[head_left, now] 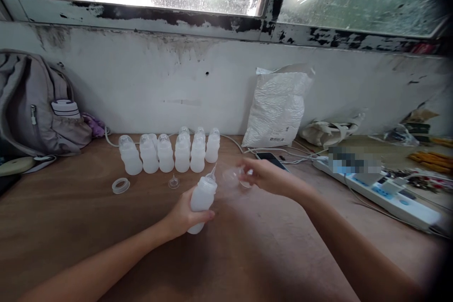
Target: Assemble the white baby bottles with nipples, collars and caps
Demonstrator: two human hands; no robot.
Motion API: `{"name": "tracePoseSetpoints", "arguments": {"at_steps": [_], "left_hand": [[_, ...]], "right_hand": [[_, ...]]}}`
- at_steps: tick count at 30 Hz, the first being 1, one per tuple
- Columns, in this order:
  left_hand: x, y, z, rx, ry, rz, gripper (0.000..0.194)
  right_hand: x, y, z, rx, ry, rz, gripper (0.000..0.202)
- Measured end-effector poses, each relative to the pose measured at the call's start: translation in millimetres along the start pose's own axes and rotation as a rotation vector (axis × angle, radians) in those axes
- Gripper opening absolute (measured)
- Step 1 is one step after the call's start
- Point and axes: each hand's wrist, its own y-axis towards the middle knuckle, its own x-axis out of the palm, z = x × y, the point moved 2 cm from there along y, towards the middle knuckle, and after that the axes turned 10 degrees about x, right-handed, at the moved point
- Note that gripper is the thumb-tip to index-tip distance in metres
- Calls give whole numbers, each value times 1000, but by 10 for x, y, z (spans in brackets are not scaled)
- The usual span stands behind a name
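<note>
My left hand [191,217] is wrapped round a frosted white bottle [203,196], tilted a little to the right, with a clear pointed nipple [211,172] at its mouth. To the right, my right hand [253,173] has its fingers bent together at a clear, blurred cap-like piece [231,177]. Behind the held bottle stand several frosted bottles [165,155] with clear domed tops. A white ring [121,185] lies at the left on the brown table [71,217], and a small clear nipple [173,181] sits in front of the standing bottles.
A grey backpack [38,104] is at the far left. Against the wall leans a white padded bag [276,106], with a dark phone [272,160] in front of it. A power strip [382,191] with cables lies at the right, near a beige cloth bag [329,131].
</note>
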Motion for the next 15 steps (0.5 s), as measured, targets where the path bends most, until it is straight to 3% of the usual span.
{"name": "tracePoseSetpoints", "arguments": {"at_steps": [2,4,11,15], "left_hand": [[1,-3,-12,-16,-9,-6,27],[2,-6,-18,-22,4,-11,26],[28,-9,41,66,189,-26,25],[53,-29,74,102,281,-48,31]], "right_hand": [[-65,-19,-93,-122,156,125,33],[-86,-43,-155,-196,273,150,37],[1,-163,-277,-325,287,-56,40],[27,-217,-338,-356,229,-113,39]]}}
